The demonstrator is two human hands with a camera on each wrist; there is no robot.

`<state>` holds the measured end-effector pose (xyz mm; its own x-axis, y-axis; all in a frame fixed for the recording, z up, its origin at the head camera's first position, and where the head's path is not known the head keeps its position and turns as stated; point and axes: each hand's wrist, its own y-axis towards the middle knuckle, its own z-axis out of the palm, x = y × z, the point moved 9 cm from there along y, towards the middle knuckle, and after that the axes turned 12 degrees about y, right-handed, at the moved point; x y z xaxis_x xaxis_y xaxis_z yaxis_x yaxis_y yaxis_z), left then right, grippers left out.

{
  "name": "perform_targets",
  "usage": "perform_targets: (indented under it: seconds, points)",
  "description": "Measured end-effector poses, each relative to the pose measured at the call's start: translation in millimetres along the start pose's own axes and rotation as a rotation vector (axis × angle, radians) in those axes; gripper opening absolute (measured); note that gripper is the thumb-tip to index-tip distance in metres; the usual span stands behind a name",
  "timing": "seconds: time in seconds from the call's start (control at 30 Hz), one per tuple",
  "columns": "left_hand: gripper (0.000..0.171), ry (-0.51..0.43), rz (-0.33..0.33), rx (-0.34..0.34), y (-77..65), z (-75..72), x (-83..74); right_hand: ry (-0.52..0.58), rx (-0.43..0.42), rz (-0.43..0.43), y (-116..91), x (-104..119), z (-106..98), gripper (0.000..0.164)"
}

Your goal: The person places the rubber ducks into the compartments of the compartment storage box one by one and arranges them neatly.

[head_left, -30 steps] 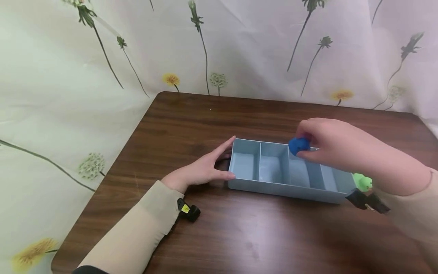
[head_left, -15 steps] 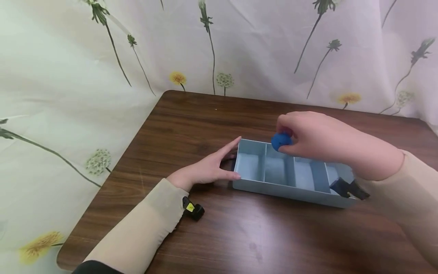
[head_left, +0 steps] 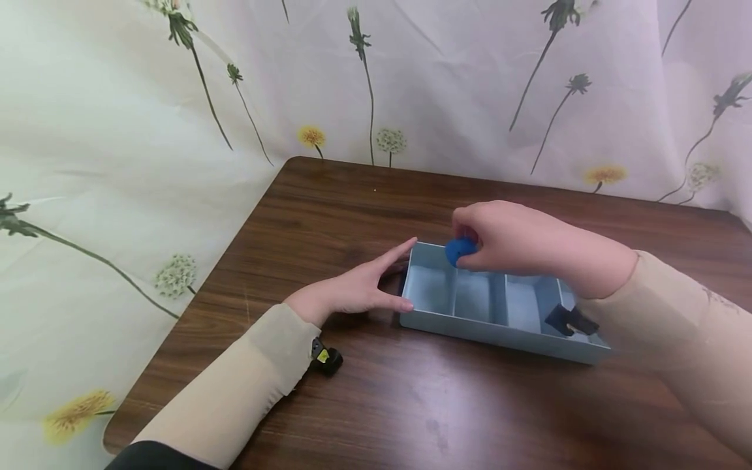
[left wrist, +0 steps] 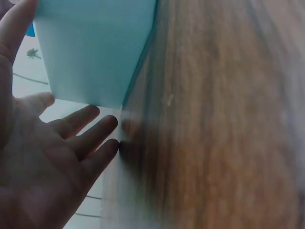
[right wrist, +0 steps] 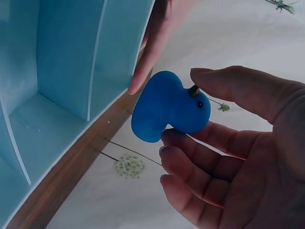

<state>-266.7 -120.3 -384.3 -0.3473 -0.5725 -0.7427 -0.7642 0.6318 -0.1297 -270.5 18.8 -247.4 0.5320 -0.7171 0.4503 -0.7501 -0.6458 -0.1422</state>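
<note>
So the right hand (head_left: 505,238) has a blue toy (right wrist: 159,107) pinched between thumb and fingers, and there's a fair bit around that grip. Right below it is a pale blue tray (head_left: 499,335) with four compartments in a row. From the head view the grip sits over the tray's far side, about where the first divider (head_left: 454,297) splits the two leftmost compartments, so that divider and the far rim are the closest hard edges. Can't tell if the toy touches either one

Left of the grip, the left hand (head_left: 352,287) has thumb and forefinger spread across the tray's short end, other fingers loose and fairly straight, and the forefinger tip is near the toy. Right of the grip, the right sleeve (head_left: 670,313) and its black gadget (head_left: 561,318) cover part of the fourth compartment from above. Wooden table (head_left: 411,418) underneath everything, flowery cloth (head_left: 440,85) beyond the grip

As for the toy: it's duck-shaped, head in toward the palm, rounded body sticking out past the fingertips. The beak (right wrist: 194,90) points at the thumb tip. Head-to-body line runs outward from the palm, while the body itself stretches from thumb side to finger side, and honestly I can't call which is longer
</note>
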Motion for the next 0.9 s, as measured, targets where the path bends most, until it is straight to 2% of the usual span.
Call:
perform_targets:
  seconds: [0.33, 0.57, 0.9]
  points:
    - [0.104, 0.026, -0.038, 0.018, 0.5, -0.8, 1.2, 0.047, 0.052, -0.007, 12.9, 3.3, 14.9, 0.024]
    - [0.104, 0.057, -0.061, 0.037, 0.9, -1.4, 1.9, 0.032, 0.072, -0.009, 19.2, 9.5, 22.7, 0.023]
    - [0.105, 0.038, -0.052, 0.049, 1.6, -1.3, 0.4, 0.050, 0.106, -0.001, 34.1, 8.7, 39.0, 0.031]
